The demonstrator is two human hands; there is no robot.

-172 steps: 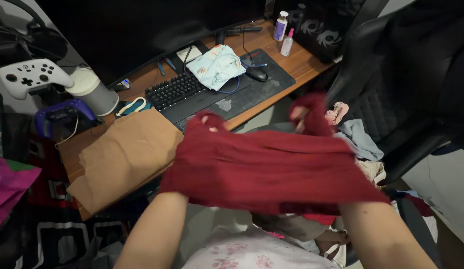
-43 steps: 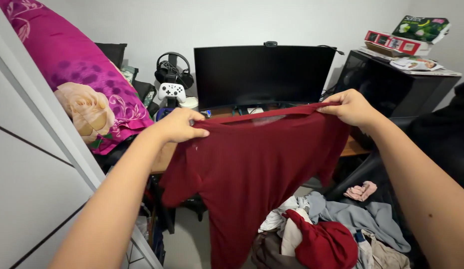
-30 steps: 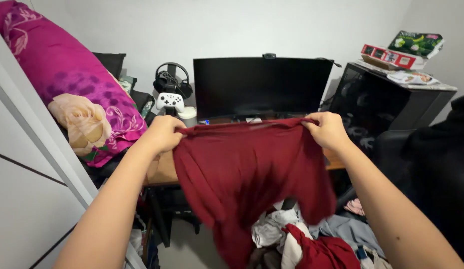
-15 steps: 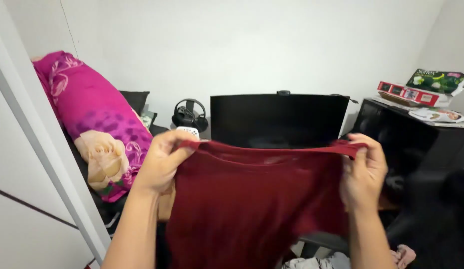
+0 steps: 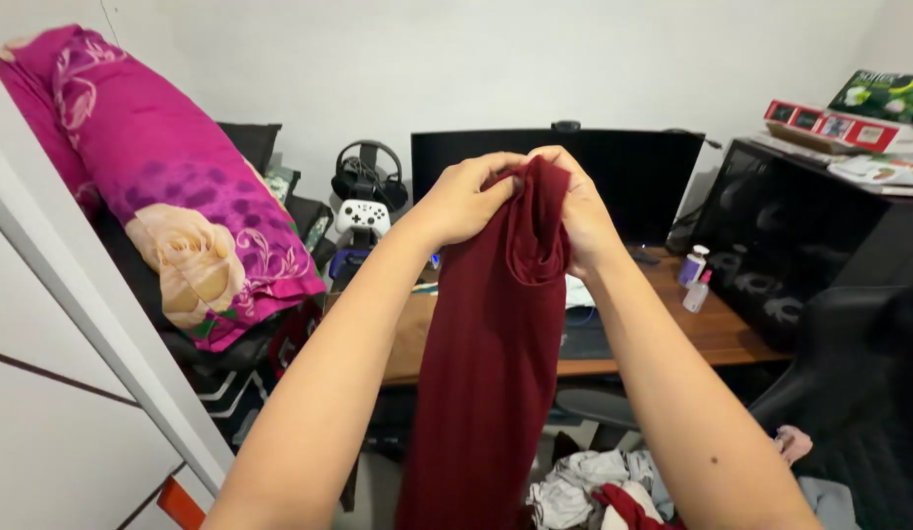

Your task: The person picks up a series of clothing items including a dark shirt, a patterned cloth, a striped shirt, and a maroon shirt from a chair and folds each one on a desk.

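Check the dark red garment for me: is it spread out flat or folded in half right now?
Folded. Left hand and right hand pinch the top of the dark red garment together, and it hangs as one narrow doubled strip.

The shirt (image 5: 491, 373) runs off the bottom edge, so its hem is unseen. It and the hands (image 5: 520, 201) cover the middle of the monitor (image 5: 633, 177) and part of the counter (image 5: 721, 329). The fingertips are buried in the cloth (their grip cannot be made out). The chair (image 5: 854, 393) and the clothes pile (image 5: 594, 491) are cut by the frame's edges.
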